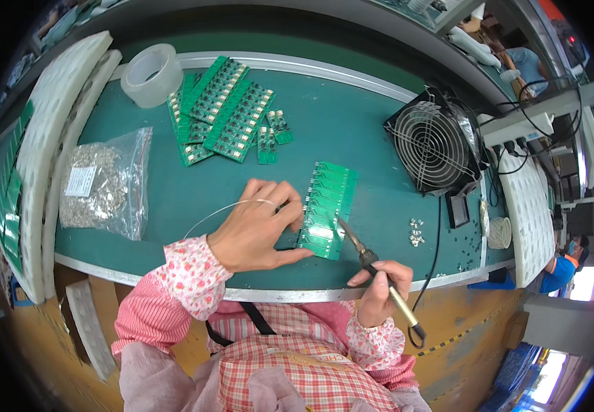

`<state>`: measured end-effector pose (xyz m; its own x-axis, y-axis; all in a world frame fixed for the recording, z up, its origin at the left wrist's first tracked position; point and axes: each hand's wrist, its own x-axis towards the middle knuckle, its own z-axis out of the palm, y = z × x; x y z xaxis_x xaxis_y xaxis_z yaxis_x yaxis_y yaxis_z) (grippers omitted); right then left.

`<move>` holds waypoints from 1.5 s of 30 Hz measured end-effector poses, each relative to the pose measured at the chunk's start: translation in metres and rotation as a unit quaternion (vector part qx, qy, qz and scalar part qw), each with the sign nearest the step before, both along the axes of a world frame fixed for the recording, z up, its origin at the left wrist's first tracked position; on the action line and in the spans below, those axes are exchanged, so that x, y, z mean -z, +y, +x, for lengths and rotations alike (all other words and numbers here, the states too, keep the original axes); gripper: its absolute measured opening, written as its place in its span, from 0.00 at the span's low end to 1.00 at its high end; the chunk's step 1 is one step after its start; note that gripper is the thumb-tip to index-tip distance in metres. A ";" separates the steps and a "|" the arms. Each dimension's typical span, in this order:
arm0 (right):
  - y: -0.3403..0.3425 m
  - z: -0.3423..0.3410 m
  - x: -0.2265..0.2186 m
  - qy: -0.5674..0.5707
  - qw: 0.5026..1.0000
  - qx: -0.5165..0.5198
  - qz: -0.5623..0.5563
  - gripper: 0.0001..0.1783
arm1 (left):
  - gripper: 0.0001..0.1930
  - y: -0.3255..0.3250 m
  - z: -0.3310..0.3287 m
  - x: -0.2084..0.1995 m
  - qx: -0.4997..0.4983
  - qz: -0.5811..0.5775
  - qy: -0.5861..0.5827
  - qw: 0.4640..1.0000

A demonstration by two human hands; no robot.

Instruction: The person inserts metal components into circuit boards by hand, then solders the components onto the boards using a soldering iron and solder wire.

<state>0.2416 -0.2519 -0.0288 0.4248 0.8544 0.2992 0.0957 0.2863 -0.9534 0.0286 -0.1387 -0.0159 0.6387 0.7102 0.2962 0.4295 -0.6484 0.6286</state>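
A green circuit board panel (326, 206) lies on the bench with rows of small pads facing up. My left hand (259, 226) is closed at its left edge, fingers curled and thumb against the lower corner. A thin silvery solder wire (225, 206) loops over the back of this hand and runs in between its fingers; its tip is hidden. My right hand (384, 288) grips a soldering iron (366, 255) like a pen, its tip at the panel's right side near the lower end. Whether the tip touches a pad is too small to tell.
Behind the panel lie stacked populated circuit boards (232, 113) and two small pieces. At left are a tape roll (151, 75), a bag of metal parts (103, 182) and white foam trays (70, 117). A fan (431, 141), loose small parts (416, 232) and cables stand right.
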 end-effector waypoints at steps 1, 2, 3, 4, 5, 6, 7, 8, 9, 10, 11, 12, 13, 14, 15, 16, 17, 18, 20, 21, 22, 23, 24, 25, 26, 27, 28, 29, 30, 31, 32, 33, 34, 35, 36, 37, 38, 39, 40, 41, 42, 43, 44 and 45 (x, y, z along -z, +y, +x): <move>0.004 0.002 -0.005 -0.109 0.993 -0.031 0.006 0.09 | 0.19 -0.003 0.001 -0.002 0.009 0.003 0.001 1.000; 0.006 0.005 -0.010 -0.217 0.974 -0.062 0.010 0.09 | 0.17 -0.008 0.001 -0.004 0.008 0.045 -0.010 0.999; 0.006 0.008 -0.017 -0.284 0.955 -0.082 -0.010 0.14 | 0.14 -0.016 0.001 -0.007 0.006 0.085 -0.020 0.996; 0.008 0.003 -0.026 -0.329 0.939 -0.097 -0.028 0.17 | 0.14 -0.024 0.003 -0.010 0.014 0.088 -0.018 0.996; 0.009 -0.001 -0.023 -0.342 0.933 -0.108 -0.020 0.18 | 0.12 -0.035 0.005 -0.013 0.008 0.082 -0.032 0.996; 0.008 -0.004 -0.021 -0.357 0.926 -0.120 -0.013 0.19 | 0.10 -0.044 0.007 -0.015 0.002 0.075 -0.047 0.996; 0.008 -0.006 -0.020 -0.363 0.922 -0.133 -0.003 0.19 | 0.10 -0.050 0.008 -0.015 0.008 0.076 -0.046 0.996; 0.007 -0.008 -0.019 -0.370 0.918 -0.146 0.007 0.18 | 0.10 -0.056 0.008 -0.014 -0.007 0.069 -0.050 0.996; 0.008 -0.008 -0.018 -0.379 0.912 -0.156 0.016 0.16 | 0.10 -0.060 0.008 -0.013 -0.024 0.061 -0.055 0.996; 0.008 -0.006 -0.018 -0.377 0.913 -0.154 0.015 0.16 | 0.10 -0.062 0.007 -0.012 -0.021 0.060 -0.053 0.997; 0.008 -0.002 -0.019 -0.400 0.904 -0.152 0.016 0.16 | 0.11 -0.063 0.004 -0.010 -0.045 0.072 -0.035 0.996; 0.008 0.002 -0.019 -0.422 0.894 -0.151 0.019 0.16 | 0.11 -0.064 0.000 -0.008 -0.072 0.085 -0.015 0.994; 0.007 0.006 -0.019 -0.423 0.896 -0.137 0.012 0.17 | 0.12 -0.066 -0.003 -0.003 -0.082 0.077 -0.004 0.994; 0.007 0.009 -0.019 -0.420 0.897 -0.137 0.013 0.17 | 0.12 -0.067 -0.004 -0.003 -0.081 0.077 -0.001 0.994; 0.008 0.010 -0.020 -0.425 0.894 -0.144 0.013 0.18 | 0.12 -0.068 -0.007 -0.003 -0.085 0.075 0.003 0.994; 0.009 0.011 -0.021 -0.430 0.890 -0.152 0.014 0.18 | 0.12 -0.070 -0.009 -0.003 -0.089 0.073 0.008 0.993; 0.011 0.010 -0.019 -0.418 0.895 -0.154 0.033 0.18 | 0.12 -0.067 -0.011 -0.007 -0.091 0.073 0.009 0.993; 0.010 0.010 -0.018 -0.417 0.895 -0.157 0.033 0.18 | 0.11 -0.061 -0.012 -0.014 -0.103 0.065 0.020 0.992; 0.007 0.011 -0.018 -0.339 0.934 -0.111 0.011 0.17 | 0.11 -0.043 -0.014 -0.018 -0.114 0.056 0.028 0.991; 0.008 0.017 -0.019 -0.319 0.941 -0.098 0.055 0.11 | 0.10 -0.029 -0.015 -0.016 -0.104 0.054 0.026 0.993; 0.005 0.015 -0.016 -0.318 0.941 -0.101 0.056 0.11 | 0.10 -0.018 -0.020 -0.014 -0.099 0.053 0.029 0.993; -0.001 0.011 -0.012 -0.194 0.978 -0.080 0.003 0.09 | 0.11 -0.009 -0.022 -0.010 -0.078 0.036 -0.004 0.996; -0.006 0.008 -0.010 -0.067 0.995 -0.057 -0.052 0.07 | 0.11 -0.005 -0.023 -0.003 -0.079 0.036 -0.003 0.996; -0.007 0.007 -0.010 -0.042 0.994 -0.062 -0.085 0.07 | 0.12 -0.002 -0.024 0.004 -0.066 -0.002 -0.034 0.997; -0.007 0.005 -0.008 -0.042 0.993 -0.063 -0.086 0.07 | 0.12 -0.001 -0.026 0.008 -0.054 -0.041 -0.065 0.996; -0.008 0.003 -0.004 -0.003 0.992 -0.064 -0.104 0.07 | 0.12 -0.002 -0.025 0.010 -0.053 -0.044 -0.067 0.995; -0.008 0.001 -0.002 0.035 0.990 -0.066 -0.123 0.07 | 0.12 -0.003 -0.024 0.012 -0.053 -0.053 -0.077 0.994; -0.008 0.000 0.000 0.027 0.989 -0.071 -0.125 0.08 | 0.12 -0.004 -0.023 0.014 -0.054 -0.061 -0.088 0.993; -0.008 0.000 0.000 0.026 0.989 -0.073 -0.129 0.08 | 0.12 -0.004 -0.022 0.014 -0.057 -0.064 -0.089 0.992; -0.007 0.000 0.001 0.030 0.989 -0.081 -0.120 0.09 | 0.12 -0.003 -0.022 0.013 -0.049 -0.070 -0.093 0.992; -0.007 0.000 0.001 0.034 0.989 -0.088 -0.112 0.09 | 0.11 -0.003 -0.022 0.013 -0.042 -0.077 -0.096 0.991; -0.007 0.000 0.002 0.034 0.989 -0.091 -0.114 0.09 | 0.11 -0.003 -0.022 0.013 -0.045 -0.079 -0.097 0.991; -0.007 0.001 0.002 0.029 0.989 -0.094 -0.112 0.09 | 0.11 -0.004 -0.021 0.014 -0.041 -0.068 -0.097 0.992; -0.007 0.001 0.003 0.024 0.989 -0.097 -0.110 0.10 | 0.11 -0.004 -0.021 0.014 -0.037 -0.058 -0.096 0.993; -0.007 0.001 0.003 0.024 0.988 -0.098 -0.112 0.10 | 0.11 -0.004 -0.021 0.014 -0.039 -0.060 -0.097 0.993; -0.007 0.001 0.003 0.019 0.989 -0.102 -0.110 0.09 | 0.10 -0.003 -0.021 0.014 -0.031 -0.058 -0.094 0.993; -0.007 0.001 0.004 0.015 0.989 -0.106 -0.107 0.09 | 0.10 -0.003 -0.022 0.014 -0.024 -0.055 -0.091 0.994; -0.006 0.000 0.005 0.014 0.988 -0.106 -0.109 0.09 | 0.10 -0.003 -0.022 0.015 -0.025 -0.056 -0.091 0.994; -0.006 -0.001 0.006 0.005 0.990 -0.102 -0.100 0.09 | 0.10 -0.003 -0.022 0.015 -0.020 -0.056 -0.090 0.994; -0.006 -0.001 0.007 -0.004 0.991 -0.097 -0.091 0.09 | 0.10 -0.003 -0.022 0.016 -0.016 -0.056 -0.089 0.994; -0.006 -0.001 0.008 -0.005 0.991 -0.099 -0.093 0.09 | 0.10 -0.003 -0.022 0.016 -0.018 -0.057 -0.089 0.994; -0.006 0.001 0.008 -0.018 0.990 -0.107 -0.090 0.09 | 0.12 -0.003 -0.022 0.015 -0.018 -0.051 -0.089 0.995; -0.006 0.001 0.008 -0.030 0.989 -0.116 -0.086 0.09 | 0.14 -0.003 -0.022 0.014 -0.019 -0.046 -0.088 0.995; -0.006 0.002 0.009 -0.031 0.989 -0.117 -0.087 0.09 | 0.14 -0.003 -0.021 0.014 -0.020 -0.046 -0.089 0.995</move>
<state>0.2435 -0.2578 -0.0380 0.1951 0.9680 0.1580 0.1056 0.1395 -0.9846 0.0077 -0.1417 -0.0297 0.5525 0.7639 0.3335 0.3312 -0.5684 0.7531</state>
